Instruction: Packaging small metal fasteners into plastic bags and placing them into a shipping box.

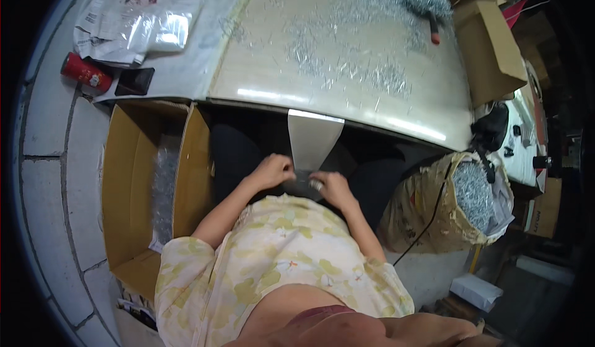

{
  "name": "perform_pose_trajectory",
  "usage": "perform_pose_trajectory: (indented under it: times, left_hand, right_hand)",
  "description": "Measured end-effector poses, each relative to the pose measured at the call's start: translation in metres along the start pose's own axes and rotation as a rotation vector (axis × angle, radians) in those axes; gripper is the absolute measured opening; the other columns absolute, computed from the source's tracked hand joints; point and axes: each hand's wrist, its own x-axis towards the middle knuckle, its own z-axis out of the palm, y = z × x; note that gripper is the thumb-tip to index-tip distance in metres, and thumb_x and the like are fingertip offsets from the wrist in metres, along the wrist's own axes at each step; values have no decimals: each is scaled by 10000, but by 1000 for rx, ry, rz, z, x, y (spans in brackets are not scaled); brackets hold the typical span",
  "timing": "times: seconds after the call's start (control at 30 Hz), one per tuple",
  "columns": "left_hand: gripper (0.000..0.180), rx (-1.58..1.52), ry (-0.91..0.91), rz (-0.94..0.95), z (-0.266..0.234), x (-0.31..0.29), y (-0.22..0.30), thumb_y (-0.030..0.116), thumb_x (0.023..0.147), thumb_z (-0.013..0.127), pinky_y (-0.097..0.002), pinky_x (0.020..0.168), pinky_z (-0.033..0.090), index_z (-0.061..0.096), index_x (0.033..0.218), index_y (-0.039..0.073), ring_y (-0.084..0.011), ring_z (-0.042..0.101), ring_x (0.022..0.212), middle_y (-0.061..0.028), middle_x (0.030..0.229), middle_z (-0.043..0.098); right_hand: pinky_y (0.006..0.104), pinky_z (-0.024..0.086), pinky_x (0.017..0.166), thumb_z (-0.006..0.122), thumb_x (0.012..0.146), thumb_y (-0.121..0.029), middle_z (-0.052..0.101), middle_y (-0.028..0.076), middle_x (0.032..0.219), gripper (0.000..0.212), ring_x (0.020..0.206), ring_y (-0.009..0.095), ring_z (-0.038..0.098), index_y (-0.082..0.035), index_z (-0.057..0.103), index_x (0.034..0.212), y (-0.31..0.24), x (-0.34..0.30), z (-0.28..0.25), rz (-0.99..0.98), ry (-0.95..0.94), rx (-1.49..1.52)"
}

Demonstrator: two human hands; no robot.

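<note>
My left hand [274,169] and my right hand [333,187] are close together over my lap, just below the table's front edge. Both have curled, closed fingers. Between them is a small greyish, see-through patch [303,176], perhaps plastic film; what the fingers grip is too small to make out. A pale ring-like band shows on a finger of my right hand. A white tapering strip [314,137] slopes from the table edge down to the gap between my hands. On the tabletop [260,68] lie many scattered short silvery metal slivers [356,68].
A cardboard box [137,186] holding clear plastic stands at my left. At my right is a sack [412,204] of silvery pieces [472,192]. A red can [87,73], a dark phone-like slab [134,81] and plastic bags [168,31] lie at the far left. An open carton [489,49] stands far right.
</note>
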Motion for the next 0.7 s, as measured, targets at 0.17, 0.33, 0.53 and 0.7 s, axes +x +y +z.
perform_pose_trajectory:
  times: [0.17,0.33,0.53,0.7]
  left_hand:
    - [242,-52,0,-128,-6,5,17,150,730,749,-326,632,488,679,872,-33,-210,652,666,-165,736,669]
    - [427,-505,83,-229,6,5,11,1,752,729,-281,763,525,583,1151,-38,-150,656,833,-112,948,692]
    - [382,-788,207,-111,-7,24,12,-4,748,741,-252,752,517,592,1099,-34,-112,632,808,-71,925,680]
    - [357,-902,215,-143,7,21,1,73,775,709,-263,779,508,601,1092,-50,-124,636,828,-87,959,677]
  right_hand:
    - [429,512,774,624,824,-164,682,166,953,233,885,348,651,-95,698,1034,-22,9,-43,52,-104,-143]
    - [308,513,767,663,847,-76,692,130,959,219,863,180,656,-3,668,1053,-35,5,-99,-81,216,327]
    - [350,408,1003,571,920,-158,558,180,1251,344,1182,277,528,-15,556,1232,-9,94,-160,-104,787,-33]
    - [409,296,1113,567,917,-220,415,184,1437,481,1347,354,362,-44,463,1353,-26,153,-155,-318,411,-458]
